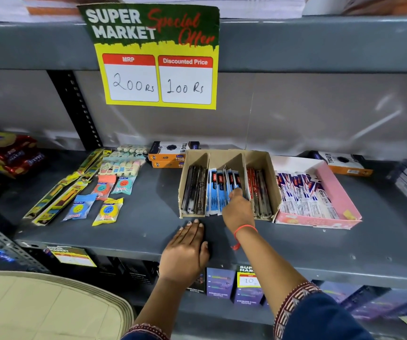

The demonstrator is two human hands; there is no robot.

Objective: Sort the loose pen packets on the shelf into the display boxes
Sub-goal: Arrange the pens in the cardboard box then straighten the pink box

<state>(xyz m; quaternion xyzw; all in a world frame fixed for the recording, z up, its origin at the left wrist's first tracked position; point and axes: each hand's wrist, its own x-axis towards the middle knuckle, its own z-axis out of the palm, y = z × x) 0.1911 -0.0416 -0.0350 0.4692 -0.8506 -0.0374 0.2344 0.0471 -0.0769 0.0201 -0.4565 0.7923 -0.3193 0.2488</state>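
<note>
A brown cardboard display box [268, 165] with three compartments stands on the grey shelf [148, 217]. Its left slot holds dark pen packets [194, 190], the middle slot blue pen packets [216, 192], the right slot red and dark packets [259, 190]. My right hand [238, 209] reaches into the middle slot, fingers pinched on the blue packets there. My left hand [187, 251] lies flat, palm down, on the shelf in front of the box, holding nothing. A pink tray [339, 192] to the right holds white and blue pen packets [303, 195].
Loose yellow, blue and pastel stationery packs [94, 187] lie on the shelf's left. Orange-and-black pen cartons [170, 153] stand behind the box, another [344, 163] behind the pink tray. A price sign [158, 57] hangs from the upper shelf. Biscuit packs [8, 153] sit far left.
</note>
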